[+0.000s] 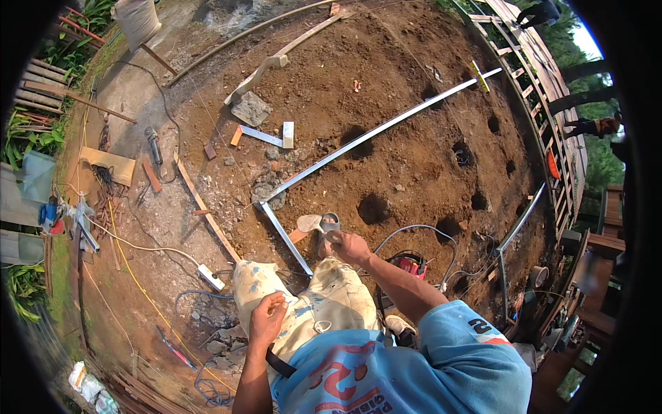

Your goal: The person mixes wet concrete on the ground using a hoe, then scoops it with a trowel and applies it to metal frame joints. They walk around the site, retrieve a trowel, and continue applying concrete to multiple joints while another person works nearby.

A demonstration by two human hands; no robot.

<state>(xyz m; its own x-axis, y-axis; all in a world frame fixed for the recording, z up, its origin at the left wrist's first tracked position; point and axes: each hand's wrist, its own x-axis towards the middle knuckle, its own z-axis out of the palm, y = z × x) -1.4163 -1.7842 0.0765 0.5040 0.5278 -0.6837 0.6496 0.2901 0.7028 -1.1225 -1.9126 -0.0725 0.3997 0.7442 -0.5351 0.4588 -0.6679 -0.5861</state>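
Note:
My right hand (pixel 350 248) is closed in front of my right knee, its fingers curled. A grey rounded thing (pixel 330 221) lies just past those fingers; whether they grip it cannot be told. Beside it is a pale, flat, rounded piece (pixel 308 223), with a strip of reddish wood (pixel 298 235) under it. Over my left thigh, my left hand (pixel 267 317) is loosely curled shut, with nothing visible in it. Ahead lies an L-shaped metal tube frame (pixel 372 135); the end of its short leg is close to my knees. A yellow tool (pixel 480 76) crosses its far end.
Several holes, one at centre (pixel 373 208), pit the brown soil. A try square (pixel 261 136) and a stone (pixel 250 109) lie ahead left. An angle grinder (pixel 154 145) and a white power strip (pixel 210 277) are on the left. A red machine (pixel 412 266) sits by my right forearm.

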